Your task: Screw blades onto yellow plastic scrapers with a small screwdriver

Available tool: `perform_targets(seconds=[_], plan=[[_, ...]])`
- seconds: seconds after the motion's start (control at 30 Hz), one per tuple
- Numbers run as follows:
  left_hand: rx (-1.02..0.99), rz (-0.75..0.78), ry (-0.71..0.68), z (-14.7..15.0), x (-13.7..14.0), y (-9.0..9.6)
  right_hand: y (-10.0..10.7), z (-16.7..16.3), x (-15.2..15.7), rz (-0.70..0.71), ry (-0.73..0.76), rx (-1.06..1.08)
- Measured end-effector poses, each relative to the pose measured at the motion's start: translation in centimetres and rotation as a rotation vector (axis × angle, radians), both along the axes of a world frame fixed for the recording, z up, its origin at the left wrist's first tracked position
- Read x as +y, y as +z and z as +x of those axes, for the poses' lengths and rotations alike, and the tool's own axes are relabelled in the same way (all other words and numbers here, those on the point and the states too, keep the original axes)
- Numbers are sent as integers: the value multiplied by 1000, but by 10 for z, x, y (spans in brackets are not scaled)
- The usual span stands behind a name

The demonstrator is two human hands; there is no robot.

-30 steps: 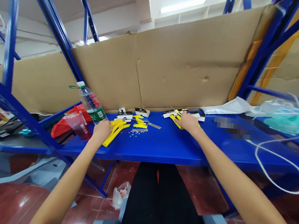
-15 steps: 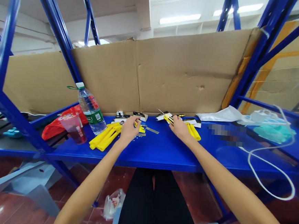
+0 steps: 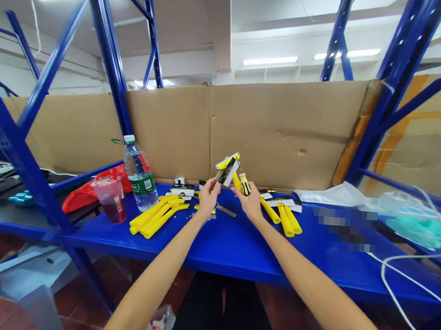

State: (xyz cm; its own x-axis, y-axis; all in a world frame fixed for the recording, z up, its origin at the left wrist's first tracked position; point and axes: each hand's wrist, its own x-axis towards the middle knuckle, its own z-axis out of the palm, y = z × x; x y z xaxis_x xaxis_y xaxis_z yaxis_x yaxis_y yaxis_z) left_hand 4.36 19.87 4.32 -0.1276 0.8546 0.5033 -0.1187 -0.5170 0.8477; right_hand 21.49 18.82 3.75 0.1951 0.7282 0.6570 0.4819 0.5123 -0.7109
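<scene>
My left hand [image 3: 209, 197] is closed on a yellow scraper [image 3: 227, 170] with a black-and-white label on its head, raised above the table. In my right hand [image 3: 252, 204] is a screwdriver [image 3: 245, 183] with a yellow-and-black handle. Its thin shaft points up at the scraper head; whether the tip touches a screw is too small to tell. Below, to the left, lies a group of yellow scrapers [image 3: 157, 218]. More yellow tubular handles [image 3: 288, 220] with labelled heads lie right of my right hand. A flat metal strip [image 3: 226, 211] rests between the groups.
A water bottle [image 3: 139, 176], a reddish plastic cup [image 3: 111, 199] and a red bag [image 3: 84, 195] stand at the left of the blue table [image 3: 221, 251]. Cardboard [image 3: 261, 132] walls the back. At right lie white packaging [image 3: 332, 194] and a white cable [image 3: 400, 258].
My left hand has come up from the table and toward the right with a scraper in it. My right hand has turned the screwdriver upward, and the two hands are now close together.
</scene>
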Motion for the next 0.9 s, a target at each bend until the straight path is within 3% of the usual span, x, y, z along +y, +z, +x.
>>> perform_targets(seconds=[0.2, 0.43, 0.67, 0.9], plan=[[-46, -26, 14, 0, 3, -6, -13, 6, -11, 13, 104, -3], [55, -85, -117, -3, 0, -10, -11, 5, -7, 122, 215, 6], [-31, -76, -207, -8, -1, -3, -8, 6, -9, 67, 329, -12], [-199, -140, -226, -5, -2, -4, 1, 4, -20, 5, 183, -13]])
